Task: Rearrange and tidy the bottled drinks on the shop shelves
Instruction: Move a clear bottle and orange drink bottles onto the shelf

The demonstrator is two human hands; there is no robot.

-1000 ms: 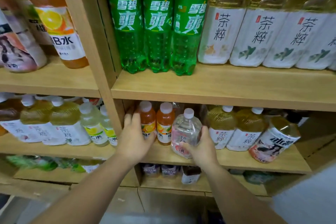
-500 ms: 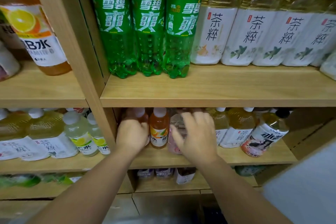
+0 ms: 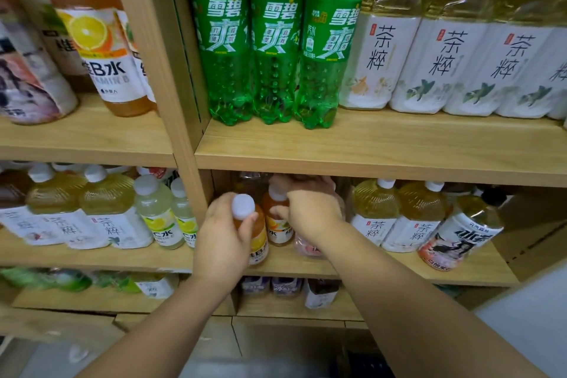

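On the middle shelf [image 3: 484, 273], hard by its left upright, the left hand [image 3: 221, 242] curls round the neck of a white-capped orange vitamin bottle [image 3: 257, 239]. Just right of it, the right hand [image 3: 313, 212] lies over a second orange bottle [image 3: 277, 230] and a clear pink-labelled bottle [image 3: 306, 250]. Whether it grips either, I cannot tell. Tea bottles [image 3: 374, 218] stand further right, and green soda bottles [image 3: 276, 49] stand on the shelf above.
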